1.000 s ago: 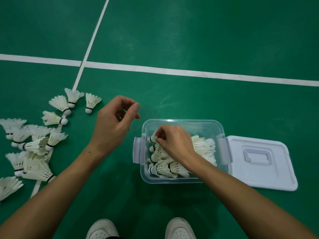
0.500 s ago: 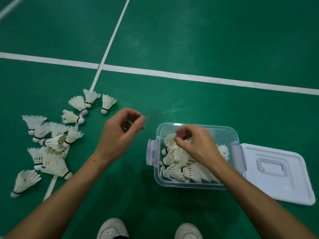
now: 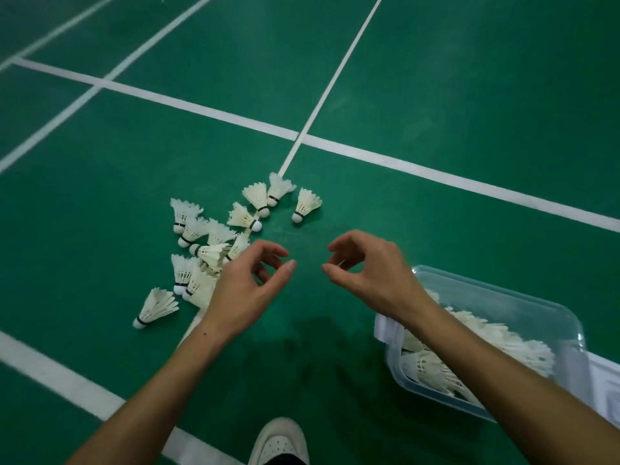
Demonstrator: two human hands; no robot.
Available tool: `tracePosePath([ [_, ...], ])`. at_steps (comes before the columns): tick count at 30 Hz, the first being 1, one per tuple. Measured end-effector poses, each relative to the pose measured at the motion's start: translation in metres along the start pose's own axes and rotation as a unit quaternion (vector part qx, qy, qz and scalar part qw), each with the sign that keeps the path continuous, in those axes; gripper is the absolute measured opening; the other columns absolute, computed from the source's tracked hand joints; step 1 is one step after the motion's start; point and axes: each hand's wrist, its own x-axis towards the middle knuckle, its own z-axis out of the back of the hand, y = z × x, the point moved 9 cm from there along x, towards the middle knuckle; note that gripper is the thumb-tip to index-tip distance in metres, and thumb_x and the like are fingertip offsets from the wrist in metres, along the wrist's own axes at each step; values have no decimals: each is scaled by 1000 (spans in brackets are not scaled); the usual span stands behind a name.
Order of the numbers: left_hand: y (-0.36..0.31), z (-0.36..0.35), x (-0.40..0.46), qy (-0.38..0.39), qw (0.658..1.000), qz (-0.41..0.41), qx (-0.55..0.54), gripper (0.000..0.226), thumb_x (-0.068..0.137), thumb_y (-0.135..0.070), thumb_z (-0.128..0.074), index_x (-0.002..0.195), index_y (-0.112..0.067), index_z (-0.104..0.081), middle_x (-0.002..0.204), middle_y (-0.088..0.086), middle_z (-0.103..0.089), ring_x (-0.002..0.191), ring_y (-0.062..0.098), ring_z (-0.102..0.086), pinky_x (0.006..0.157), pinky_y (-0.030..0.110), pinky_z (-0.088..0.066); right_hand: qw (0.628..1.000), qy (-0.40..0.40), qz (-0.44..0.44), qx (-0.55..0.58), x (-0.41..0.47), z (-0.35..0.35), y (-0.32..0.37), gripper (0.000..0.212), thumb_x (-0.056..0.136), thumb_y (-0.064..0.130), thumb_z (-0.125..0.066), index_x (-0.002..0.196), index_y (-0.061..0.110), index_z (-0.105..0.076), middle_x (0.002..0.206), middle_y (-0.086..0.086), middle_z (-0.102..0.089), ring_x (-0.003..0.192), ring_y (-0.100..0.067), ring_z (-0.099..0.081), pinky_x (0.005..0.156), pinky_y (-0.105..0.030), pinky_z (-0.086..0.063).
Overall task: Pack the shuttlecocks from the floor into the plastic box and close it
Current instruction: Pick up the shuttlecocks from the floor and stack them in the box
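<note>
Green sports flooring crossed by white court lines fills the view. Nearest, one white shoe. Lower right, a clear plastic box lies open, holding several shuttlecocks. Left hand and right hand hover empty, fingers loosely curled, thumb and forefinger apart. Beyond the left hand, about thirteen loose shuttlecocks lie scattered.

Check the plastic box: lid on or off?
Off. The plastic box is open at the top, shuttlecocks showing inside past its bare rim. A white slab at the right edge may be the lid; cannot tell.
</note>
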Motion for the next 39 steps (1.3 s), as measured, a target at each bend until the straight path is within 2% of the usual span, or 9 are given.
tracePosePath([
  [12,111,128,-46,-47,987,97,122,27,88,-37,-83,109,-36,-65,98,-13,-74,71,15,-65,68,39,-58,978,185,60,-74,43,-170,50,35,88,43,-77,117,30,-63,102,17,-75,93,-8,-69,84,-40,-59],
  [16,131,154,-39,-17,961,66,267,40,82,-45,-84,115,-44,-61,113,-22,-65,98,8,-61,79,38,-57,967,213,108,-93,50,-215,71,38,92,37,-76,126,28,-61,119,13,-71,111,-12,-65,92,-43,-58],
  [20,163,157,-30,63,925,76,367,62,79,-44,-88,132,-45,-56,134,-8,-51,126,16,-48,98,40,-52,951,225,158,-139,53,-249,83,49,97,31,-72,141,27,-52,143,7,-59,129,-19,-50,99,-39,-49],
  [25,189,143,-27,123,899,121,404,70,85,-35,-86,143,-42,-47,137,-3,-54,117,20,-59,90,38,-56,940,229,190,-169,50,-266,79,49,97,24,-70,142,25,-52,141,2,-55,122,-22,-50,93,-36,-49],
  [29,180,133,-24,147,908,114,375,75,83,-39,-87,143,-42,-41,129,-6,-62,113,17,-61,90,34,-53,937,255,165,-172,49,-270,65,41,96,29,-73,134,25,-57,131,1,-53,116,-22,-50,88,-41,-54],
  [33,157,105,-15,227,914,129,312,103,79,-40,-90,152,-60,-18,120,-6,-66,86,10,-64,81,31,-55,934,284,136,-170,50,-260,53,30,97,36,-71,124,26,-61,122,1,-57,114,-23,-53,86,-42,-50],
  [35,153,93,-6,258,904,145,308,114,76,-44,-92,151,-69,-9,115,2,-68,85,14,-67,83,35,-56,933,290,125,-172,49,-250,49,25,97,37,-70,118,25,-63,117,1,-61,111,-23,-57,86,-43,-53],
  [37,154,86,4,279,891,158,321,108,72,-50,-93,147,-68,-18,114,5,-68,93,19,-67,88,41,-58,934,292,116,-172,46,-239,46,20,98,37,-70,113,26,-65,113,3,-63,107,-22,-61,83,-42,-53],
  [39,155,82,11,286,883,162,334,85,69,-56,-93,133,-56,-37,111,3,-68,90,18,-65,86,43,-59,938,287,108,-164,41,-225,44,16,97,37,-70,108,26,-65,109,5,-64,102,-20,-61,78,-38,-50],
])
